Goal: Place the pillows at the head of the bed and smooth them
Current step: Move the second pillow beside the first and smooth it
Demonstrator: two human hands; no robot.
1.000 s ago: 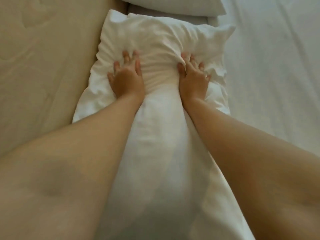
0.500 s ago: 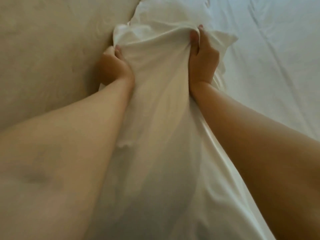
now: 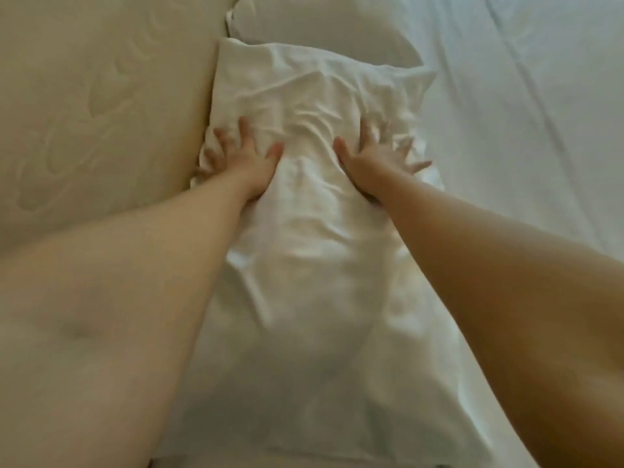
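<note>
- A beige padded headboard [image 3: 94,106] with a stitched, quilted pattern fills the left side of the view, standing against the bed's head end.
- The person's left forearm reaches in from the lower left, crossing in front of the headboard toward the pillow.
- The left hand [image 3: 244,163] lies palm-down on the near white pillow [image 3: 310,258], close to the pillow's left edge where it meets the headboard.
- Its fingers [image 3: 245,128] are spread wide and straight, pressing flat into the cover and gripping nothing.
- The near white pillow lies lengthways along the headboard, running from the bottom of the view up toward the far pillow; its cover is creased, with folds fanning out between the two hands.
- A second white pillow [image 3: 324,32] lies beyond it at the top, also beside the headboard; the near pillow's far end overlaps or touches it.
- The right hand [image 3: 371,160] rests palm-down on the same near pillow, toward its right edge and level with the left hand.
- Its fingers [image 3: 367,130] are likewise splayed and straight, somewhat blurred, pressing on the fabric without holding it.
- The right forearm comes in from the lower right.
- A white sheet [image 3: 523,130] covers the bed on the right, with a few long, shallow wrinkles.
</note>
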